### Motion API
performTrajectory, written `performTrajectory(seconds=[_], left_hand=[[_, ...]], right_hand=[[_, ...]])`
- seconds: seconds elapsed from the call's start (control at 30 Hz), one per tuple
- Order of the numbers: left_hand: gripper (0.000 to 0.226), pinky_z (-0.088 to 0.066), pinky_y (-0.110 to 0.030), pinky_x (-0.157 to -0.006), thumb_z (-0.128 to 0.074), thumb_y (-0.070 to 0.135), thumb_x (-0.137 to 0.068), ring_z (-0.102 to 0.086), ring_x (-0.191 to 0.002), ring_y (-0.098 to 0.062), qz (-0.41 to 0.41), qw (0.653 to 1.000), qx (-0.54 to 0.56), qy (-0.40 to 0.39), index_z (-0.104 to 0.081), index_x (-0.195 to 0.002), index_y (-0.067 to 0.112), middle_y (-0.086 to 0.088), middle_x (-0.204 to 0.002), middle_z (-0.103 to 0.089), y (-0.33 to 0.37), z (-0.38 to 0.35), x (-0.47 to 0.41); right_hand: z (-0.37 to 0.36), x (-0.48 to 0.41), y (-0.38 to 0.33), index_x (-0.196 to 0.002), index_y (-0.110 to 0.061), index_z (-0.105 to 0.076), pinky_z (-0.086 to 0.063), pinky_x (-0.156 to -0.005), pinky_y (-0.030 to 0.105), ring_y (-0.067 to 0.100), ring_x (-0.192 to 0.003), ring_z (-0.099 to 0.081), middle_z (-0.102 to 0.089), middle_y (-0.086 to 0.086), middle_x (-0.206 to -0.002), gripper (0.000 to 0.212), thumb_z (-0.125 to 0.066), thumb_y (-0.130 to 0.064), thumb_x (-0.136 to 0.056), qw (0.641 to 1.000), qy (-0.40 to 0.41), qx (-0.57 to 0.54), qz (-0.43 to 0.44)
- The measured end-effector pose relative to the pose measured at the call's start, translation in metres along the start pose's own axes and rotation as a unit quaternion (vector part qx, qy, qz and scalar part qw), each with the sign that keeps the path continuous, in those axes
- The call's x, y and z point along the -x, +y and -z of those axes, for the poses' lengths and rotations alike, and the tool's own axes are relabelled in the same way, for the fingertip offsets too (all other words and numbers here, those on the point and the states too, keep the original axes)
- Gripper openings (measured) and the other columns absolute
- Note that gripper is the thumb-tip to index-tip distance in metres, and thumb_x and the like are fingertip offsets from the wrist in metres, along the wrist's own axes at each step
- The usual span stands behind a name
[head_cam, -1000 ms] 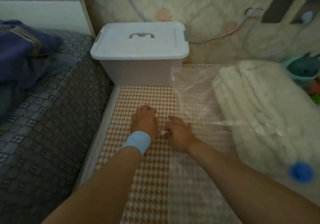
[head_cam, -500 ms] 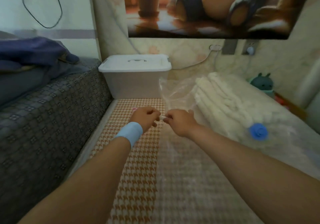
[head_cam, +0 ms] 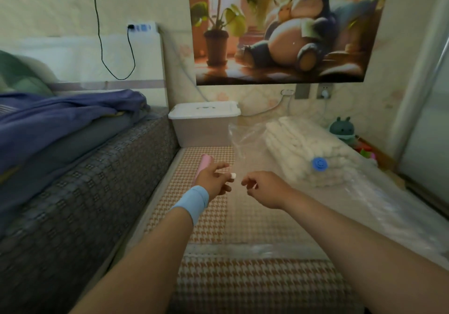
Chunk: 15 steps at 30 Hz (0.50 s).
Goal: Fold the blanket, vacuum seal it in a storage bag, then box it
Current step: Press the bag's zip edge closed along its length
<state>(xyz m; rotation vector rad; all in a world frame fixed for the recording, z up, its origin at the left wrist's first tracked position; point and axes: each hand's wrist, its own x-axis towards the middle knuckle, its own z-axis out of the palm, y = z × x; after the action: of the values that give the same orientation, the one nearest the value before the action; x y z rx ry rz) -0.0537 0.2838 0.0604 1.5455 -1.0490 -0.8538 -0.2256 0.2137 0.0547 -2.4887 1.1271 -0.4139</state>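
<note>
1. Left hand (head_cam: 213, 180) pinched a small white clip (head_cam: 233, 175) at its fingertips. The right hand (head_cam: 264, 187) hung with curled fingers, and whether it held anything could not be told.
2. A folded white fluffy blanket (head_cam: 298, 148) lay inside the clear plastic storage bag (head_cam: 255, 221), toward the far right corner of the orange houndstooth mat (head_cam: 206, 289).
3. That bundle sat ahead and right of both hands and nearer the right one, its long axis running toward the far wall.
4. A round blue valve (head_cam: 319, 163) faced up on its near end.
</note>
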Motion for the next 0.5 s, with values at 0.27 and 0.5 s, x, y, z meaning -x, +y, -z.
performTrajectory(seconds=[0.27,0.5], left_hand=[[0.019,-0.044,-0.020,-0.048,-0.056,0.023,-0.098,-0.067,-0.061,-0.018,0.072,0.997,-0.022,0.000,-0.067,-0.101,0.008,-0.003,-0.092,-0.073,-0.064,0.001,0.030],[0.019,-0.050,-0.026,-0.048,-0.054,0.017,-0.099,-0.062,-0.062,-0.019,0.137,0.991,-0.001,-0.008,-0.065,-0.086,0.008,-0.009,-0.088,-0.069,-0.100,-0.008,0.028]], right_hand=[[-0.070,0.039,0.023,-0.156,-0.034,-0.025,-0.029,-0.117,0.048,0.025,-0.148,-0.027,-0.019,0.000,-0.165,0.083,-0.068,-0.050,-0.086,0.967,-0.152,0.203,-0.013],[-0.096,0.042,0.039,-0.139,-0.036,-0.050,-0.041,-0.106,0.045,0.020,-0.130,-0.046,-0.050,-0.006,-0.143,0.063,-0.064,-0.059,-0.082,0.978,-0.114,0.171,0.025]])
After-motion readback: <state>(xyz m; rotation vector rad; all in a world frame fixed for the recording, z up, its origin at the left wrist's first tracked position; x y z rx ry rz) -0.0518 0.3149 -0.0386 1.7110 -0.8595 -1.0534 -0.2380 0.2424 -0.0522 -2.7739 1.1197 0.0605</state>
